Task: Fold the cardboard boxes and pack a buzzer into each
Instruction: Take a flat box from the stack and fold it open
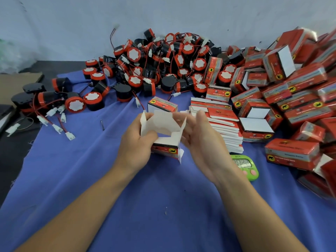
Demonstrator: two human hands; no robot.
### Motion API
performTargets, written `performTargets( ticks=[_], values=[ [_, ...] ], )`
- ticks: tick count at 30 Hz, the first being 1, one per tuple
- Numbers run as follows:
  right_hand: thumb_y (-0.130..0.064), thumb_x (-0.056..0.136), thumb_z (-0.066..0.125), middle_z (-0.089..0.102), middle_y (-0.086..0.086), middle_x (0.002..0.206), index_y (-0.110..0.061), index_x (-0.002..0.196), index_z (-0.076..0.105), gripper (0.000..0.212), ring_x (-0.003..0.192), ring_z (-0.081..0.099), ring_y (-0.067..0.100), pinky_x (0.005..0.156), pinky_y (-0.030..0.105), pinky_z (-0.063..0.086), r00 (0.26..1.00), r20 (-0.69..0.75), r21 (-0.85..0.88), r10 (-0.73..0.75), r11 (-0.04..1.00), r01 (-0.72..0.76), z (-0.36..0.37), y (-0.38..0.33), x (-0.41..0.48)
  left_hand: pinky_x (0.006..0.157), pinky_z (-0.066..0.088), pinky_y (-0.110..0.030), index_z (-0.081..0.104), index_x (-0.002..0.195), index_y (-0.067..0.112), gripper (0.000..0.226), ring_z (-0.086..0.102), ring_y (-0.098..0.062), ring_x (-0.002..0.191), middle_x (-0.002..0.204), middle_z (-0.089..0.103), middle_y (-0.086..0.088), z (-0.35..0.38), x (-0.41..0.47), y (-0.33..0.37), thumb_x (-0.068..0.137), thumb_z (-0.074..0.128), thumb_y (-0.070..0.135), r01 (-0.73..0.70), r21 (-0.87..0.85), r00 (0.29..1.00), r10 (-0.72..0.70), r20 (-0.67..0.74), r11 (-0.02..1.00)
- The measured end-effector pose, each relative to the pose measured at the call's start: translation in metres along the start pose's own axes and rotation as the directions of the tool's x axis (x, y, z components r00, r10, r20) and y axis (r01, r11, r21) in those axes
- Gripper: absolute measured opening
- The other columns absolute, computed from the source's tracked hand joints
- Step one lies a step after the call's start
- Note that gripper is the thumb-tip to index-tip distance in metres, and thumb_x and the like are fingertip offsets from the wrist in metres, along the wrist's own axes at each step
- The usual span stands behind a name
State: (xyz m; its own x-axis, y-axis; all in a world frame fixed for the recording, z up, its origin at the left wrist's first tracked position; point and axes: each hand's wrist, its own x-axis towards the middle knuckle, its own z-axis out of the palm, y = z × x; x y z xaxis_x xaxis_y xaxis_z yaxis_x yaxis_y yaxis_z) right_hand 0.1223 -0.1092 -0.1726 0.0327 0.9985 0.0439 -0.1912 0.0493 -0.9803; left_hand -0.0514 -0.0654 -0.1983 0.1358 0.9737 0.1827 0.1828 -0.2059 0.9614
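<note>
Our left hand point(135, 140) grips the box point(164, 140) by its left wall, thumb and fingers curled round a raised flap. Our right hand point(201, 140) holds the right side with its fingers bent onto the flap there, though the exact pinch is partly hidden. The box sits between the two hands in the middle of the view, low over the blue cloth point(145, 188); we cannot tell whether it touches the cloth. It is squared up, with the red printed side and its yellow roundel facing us. The inside is white, the top flaps stand up unfolded, and a small flap hangs at the lower right corner. We see no buzzer in it, so we judge it half folded and not yet packed or closed. Just behind it stands an open box point(161, 105), white end towards us. To the right lies a thick stack of flats point(225, 128), and beyond that a big heap point(291, 88) of made-up boxes, most looking closed and a few showing white open ends. A large pile of buzzers point(163, 64), black and red with wired plugs, lies along the wall. We judge that a good share is done and plenty is left. A green timer point(244, 164) lies by our right wrist.
</note>
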Motion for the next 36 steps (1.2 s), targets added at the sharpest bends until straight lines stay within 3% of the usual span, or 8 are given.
performTargets(
  ticks=[5, 10, 18, 21, 24, 31, 34, 36],
  values=[
    [-0.036, 0.100, 0.056, 0.076, 0.007, 0.110, -0.026, 0.114, 0.074, 0.025, 0.111, 0.069, 0.028, 0.104, 0.055, 0.051, 0.999, 0.038, -0.253, 0.027, 0.967, -0.017, 0.010, 0.007, -0.002, 0.086, 0.059, -0.044, 0.067, 0.102, 0.054, 0.030, 0.070, -0.013, 0.097, 0.102, 0.075, 0.014, 0.000, -0.001, 0.002, 0.087, 0.051, 0.034, -0.005, -0.052, 1.000, 0.005, -0.011, 0.999],
    [-0.010, 0.094, 0.065, 0.078, 0.006, 0.107, -0.021, 0.117, 0.076, 0.028, 0.103, 0.074, 0.023, 0.092, 0.037, 0.060, 0.999, 0.026, -0.144, 0.040, 0.989, -0.036, 0.006, 0.006, 0.002, 0.077, 0.052, -0.017, 0.067, 0.114, 0.045, 0.034, 0.069, -0.003, 0.099, 0.109, 0.074, 0.015, 0.002, -0.004, 0.004, 0.087, 0.050, 0.035, 0.001, -0.107, 0.999, 0.004, 0.048, 0.994],
    [0.005, 0.088, 0.057, 0.077, 0.013, 0.108, -0.016, 0.108, 0.080, 0.037, 0.099, 0.072, 0.031, 0.084, 0.046, 0.058, 0.988, -0.123, -0.001, 0.093, 0.996, -0.094, 0.007, 0.006, 0.007, 0.097, 0.053, -0.037, 0.059, 0.141, 0.013, 0.052, 0.066, -0.020, 0.116, 0.130, 0.071, -0.004, 0.002, -0.006, 0.004, 0.093, 0.045, 0.030, -0.018, -0.250, 0.977, 0.070, 0.201, 0.968],
    [0.004, 0.092, 0.056, 0.078, 0.008, 0.110, -0.015, 0.111, 0.079, 0.036, 0.107, 0.072, 0.034, 0.092, 0.048, 0.059, 0.981, -0.152, 0.052, 0.124, 0.992, -0.118, 0.006, 0.006, 0.007, 0.100, 0.053, -0.029, 0.072, 0.130, 0.024, 0.047, 0.067, -0.011, 0.120, 0.130, 0.073, 0.003, 0.005, -0.008, 0.006, 0.102, 0.036, 0.037, 0.062, -0.385, 0.986, 0.003, 0.166, 0.921],
    [0.003, 0.092, 0.055, 0.077, 0.010, 0.110, -0.016, 0.111, 0.079, 0.035, 0.105, 0.072, 0.034, 0.087, 0.046, 0.059, 0.980, -0.160, 0.041, 0.116, 0.993, -0.111, 0.007, 0.006, 0.007, 0.108, 0.049, -0.039, 0.074, 0.128, 0.029, 0.039, 0.067, -0.014, 0.124, 0.129, 0.074, 0.004, 0.005, -0.004, 0.006, 0.103, 0.044, 0.036, 0.060, -0.316, 0.984, -0.003, 0.178, 0.947],
    [-0.001, 0.095, 0.055, 0.079, 0.009, 0.103, -0.021, 0.103, 0.082, 0.034, 0.098, 0.075, 0.033, 0.081, 0.045, 0.063, 0.977, -0.187, 0.062, 0.101, 0.994, -0.091, 0.013, 0.011, 0.011, 0.081, 0.055, -0.034, 0.070, 0.126, 0.043, 0.036, 0.070, -0.010, 0.102, 0.114, 0.076, 0.014, 0.002, -0.002, 0.006, 0.095, 0.052, 0.035, -0.053, -0.048, 0.990, 0.059, 0.129, 0.997],
    [0.011, 0.092, 0.050, 0.078, 0.012, 0.106, -0.017, 0.098, 0.081, 0.042, 0.094, 0.075, 0.029, 0.070, 0.037, 0.062, 0.987, -0.127, 0.169, 0.094, 0.983, -0.072, 0.013, 0.006, 0.011, 0.081, 0.057, -0.020, 0.079, 0.101, 0.052, 0.041, 0.071, -0.001, 0.102, 0.104, 0.077, 0.020, 0.006, -0.003, 0.013, 0.093, 0.061, 0.015, -0.049, -0.201, 0.998, 0.053, 0.017, 0.978],
    [0.012, 0.091, 0.048, 0.077, 0.016, 0.105, -0.013, 0.095, 0.082, 0.042, 0.092, 0.074, 0.029, 0.070, 0.040, 0.063, 0.993, -0.062, 0.200, 0.100, 0.976, -0.086, 0.009, 0.004, 0.010, 0.082, 0.055, -0.016, 0.085, 0.089, 0.036, 0.053, 0.071, -0.002, 0.106, 0.106, 0.079, 0.013, 0.007, -0.004, 0.016, 0.095, 0.057, -0.009, -0.076, -0.309, 0.997, 0.082, 0.007, 0.948]
  ],
)
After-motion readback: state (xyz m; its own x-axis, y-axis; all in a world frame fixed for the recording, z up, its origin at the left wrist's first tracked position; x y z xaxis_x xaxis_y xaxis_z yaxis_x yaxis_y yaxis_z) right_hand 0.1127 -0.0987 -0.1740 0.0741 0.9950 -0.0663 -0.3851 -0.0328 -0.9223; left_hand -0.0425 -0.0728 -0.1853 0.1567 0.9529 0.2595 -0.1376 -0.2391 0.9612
